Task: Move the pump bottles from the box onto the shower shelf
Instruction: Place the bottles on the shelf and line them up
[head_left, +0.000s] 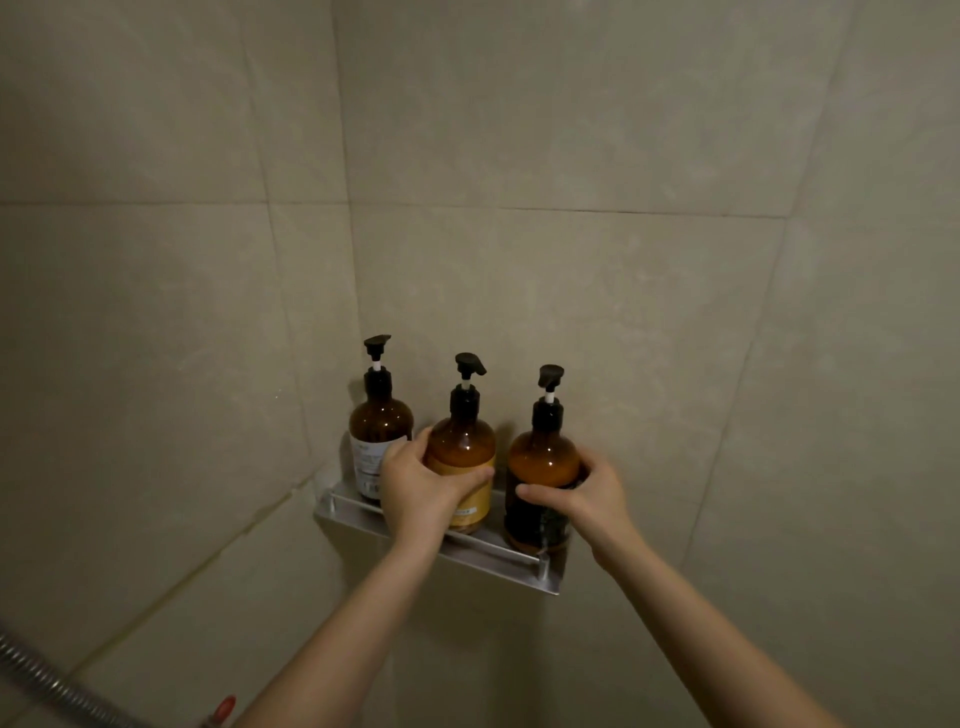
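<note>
Three amber pump bottles are standing upright in a row on the metal shower shelf (545, 584), all behind its front rail. The middle bottle (462, 447) — the one with the yellow label — is sitting in the grip of the left hand (415, 491), whose fingers are curling round its left side while the thumb (475, 475) is pressing across the label in front. Beside it, the right-hand bottle (543, 462), dark-labelled and filled with orange liquid, is being clasped by the right hand (587, 496); the thumb (540, 493) is lying across its front and the fingers are wrapping behind its right side. Both bottles are resting on the shelf as they are being held. The third bottle (379, 426), white-labelled, is standing at the left end nearest the corner, touched by neither hand, though the left hand's fingertips are reaching just beside it. Each bottle is carrying a black pump head. Bare forearms are stretching up from the lower edge. Beige wall tiles (623, 286) are surrounding the shelf — and a ribbed metal shower hose (52, 686) is crossing the lower left corner, with something small and red (223, 709) showing near it.
</note>
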